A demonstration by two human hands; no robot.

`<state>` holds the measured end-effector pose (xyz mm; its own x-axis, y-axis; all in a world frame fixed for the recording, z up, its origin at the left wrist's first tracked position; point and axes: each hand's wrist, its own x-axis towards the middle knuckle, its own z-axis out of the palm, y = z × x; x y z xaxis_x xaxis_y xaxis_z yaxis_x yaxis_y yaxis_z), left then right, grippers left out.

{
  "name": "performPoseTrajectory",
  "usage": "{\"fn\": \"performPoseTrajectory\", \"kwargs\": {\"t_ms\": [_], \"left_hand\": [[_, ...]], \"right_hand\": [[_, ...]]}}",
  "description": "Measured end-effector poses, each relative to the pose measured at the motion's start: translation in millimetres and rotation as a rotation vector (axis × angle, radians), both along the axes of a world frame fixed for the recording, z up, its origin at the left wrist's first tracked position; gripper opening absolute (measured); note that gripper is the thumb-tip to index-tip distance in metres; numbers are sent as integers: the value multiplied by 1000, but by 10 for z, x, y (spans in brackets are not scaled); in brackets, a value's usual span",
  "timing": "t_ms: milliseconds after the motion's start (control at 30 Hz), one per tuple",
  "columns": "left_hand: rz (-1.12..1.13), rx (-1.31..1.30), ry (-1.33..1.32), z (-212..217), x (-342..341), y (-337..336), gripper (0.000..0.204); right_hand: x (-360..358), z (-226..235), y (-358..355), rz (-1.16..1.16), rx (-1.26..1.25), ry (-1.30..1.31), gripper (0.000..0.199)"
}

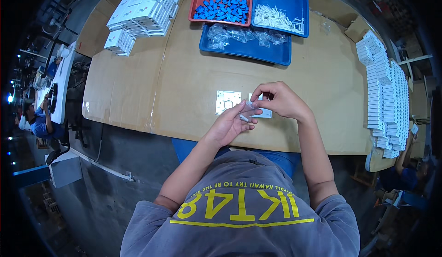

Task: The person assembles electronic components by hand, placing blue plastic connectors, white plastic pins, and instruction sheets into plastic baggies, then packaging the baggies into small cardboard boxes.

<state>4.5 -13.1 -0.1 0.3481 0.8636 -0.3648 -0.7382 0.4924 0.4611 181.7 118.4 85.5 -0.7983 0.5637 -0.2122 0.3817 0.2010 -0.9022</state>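
Over the near middle of the table, a small clear plastic bag (pixel 249 111) is held between my two hands. A short white stick-like piece (pixel 244 118) shows at the bag, by the fingers of my left hand (pixel 225 128), which is palm up and closed on the bag's side. From the right, my right hand (pixel 282 100) pinches the bag's upper edge between thumb and forefinger. Flat on the table beyond my left fingertips lies a square white panel (pixel 222 97) with cutouts. Another white flat piece (pixel 266 114) lies partly hidden beneath my hands.
At the back stand a red tray (pixel 191 13) of blue parts, a blue tray (pixel 305 8) of white pieces and a lower blue tray (pixel 271 57) with clear bags. White boxes (pixel 138 15) are stacked far left, more boxes (pixel 384 96) at right. Other people work at both sides.
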Motion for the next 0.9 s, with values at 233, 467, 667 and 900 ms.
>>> {"fn": "performPoseTrajectory", "kwargs": {"t_ms": [233,467,667,900], "left_hand": [[1,28,25,-28,-11,-10,43],[13,30,-23,-42,-14,-19,39],[36,29,-36,-120,-10,-58,37],[28,35,-41,-142,-33,3,35]], "right_hand": [[5,-136,64,179,44,143,13],[-37,-139,13,166,-24,37,31],[-67,-258,-32,202,-166,19,43],[-165,-142,-9,287,-127,-58,43]]}}
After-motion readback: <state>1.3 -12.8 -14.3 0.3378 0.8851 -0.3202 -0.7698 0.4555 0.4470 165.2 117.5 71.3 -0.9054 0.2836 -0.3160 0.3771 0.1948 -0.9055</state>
